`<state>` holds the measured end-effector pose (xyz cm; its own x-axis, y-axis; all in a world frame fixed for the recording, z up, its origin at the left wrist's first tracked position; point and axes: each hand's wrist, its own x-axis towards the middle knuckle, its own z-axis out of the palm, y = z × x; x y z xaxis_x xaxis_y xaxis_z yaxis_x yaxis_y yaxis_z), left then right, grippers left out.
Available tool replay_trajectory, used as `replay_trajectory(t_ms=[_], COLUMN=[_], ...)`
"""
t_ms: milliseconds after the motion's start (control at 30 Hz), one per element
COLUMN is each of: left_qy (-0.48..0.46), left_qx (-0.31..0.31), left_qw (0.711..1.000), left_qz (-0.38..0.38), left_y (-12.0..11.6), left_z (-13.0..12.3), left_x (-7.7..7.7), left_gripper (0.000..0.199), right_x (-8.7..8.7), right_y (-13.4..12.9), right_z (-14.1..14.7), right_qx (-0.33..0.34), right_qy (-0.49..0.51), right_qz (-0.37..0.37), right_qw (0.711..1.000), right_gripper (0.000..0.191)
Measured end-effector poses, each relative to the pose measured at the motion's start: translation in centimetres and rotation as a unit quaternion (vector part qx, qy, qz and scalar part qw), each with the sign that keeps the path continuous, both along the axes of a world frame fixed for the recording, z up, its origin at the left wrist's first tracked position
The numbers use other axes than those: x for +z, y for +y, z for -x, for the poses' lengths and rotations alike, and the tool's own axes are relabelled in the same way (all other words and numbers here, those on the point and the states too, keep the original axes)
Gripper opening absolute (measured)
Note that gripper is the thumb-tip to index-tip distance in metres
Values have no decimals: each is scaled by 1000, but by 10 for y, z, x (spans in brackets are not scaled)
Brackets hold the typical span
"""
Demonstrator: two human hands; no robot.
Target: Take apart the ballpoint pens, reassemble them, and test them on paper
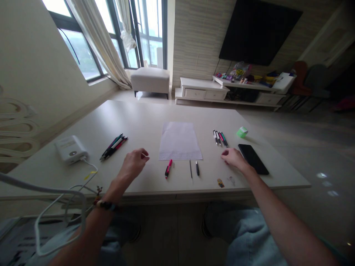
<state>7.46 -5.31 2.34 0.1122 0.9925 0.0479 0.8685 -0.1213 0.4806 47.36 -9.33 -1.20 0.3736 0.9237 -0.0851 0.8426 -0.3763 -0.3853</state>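
My left hand rests loosely curled on the white table, left of a paper sheet; no object shows in it. On the other side, my right hand hovers or rests with bent fingers near a row of several pens, holding nothing visible. Between the hands lie parts of a pen: a pink and black barrel, a tiny spring, a thin refill and a black tip section. They sit apart, just below the paper's near edge.
A bundle of several pens and a white power adapter with a cable lie at the left. At right are a black phone and a green-and-white small box. Stickers are near the table's front edge.
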Motion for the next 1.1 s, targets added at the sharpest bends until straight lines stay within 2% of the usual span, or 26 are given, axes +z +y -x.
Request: replay_trajectory(t_ms=[200, 333, 467, 600, 700, 900, 1100], left_qy=[82, 94, 100, 17, -17, 3, -4], left_qx=[26, 45, 17, -68, -105, -113, -90], left_qw=[996, 994, 995, 997, 994, 991, 990], left_qz=[38, 38, 5, 9, 35, 77, 113], left_y=[7, 7, -3, -17, -24, -27, -32], left_z=[55, 62, 29, -21, -47, -63, -67], left_x=[-9, -14, -14, -13, -17, -21, -11], left_gripper=[7, 12, 27, 36, 40, 25, 27], right_x=[-9, -7, 2, 17, 29, 40, 34], right_y=[-9, -9, -5, -3, -4, -5, -5], right_z=[-29, -25, 6, 54, 87, 118, 131], right_qx=[-43, -36, 28, 87, 132, 183, 217], right_qy=[20, 0, -37, -10, 14, 23, -3], right_qz=[-23, -18, -16, -22, -32, -20, 38], right_qw=[999, 999, 999, 996, 991, 983, 975], right_gripper=[14, 14, 18, 20, 22, 25, 24])
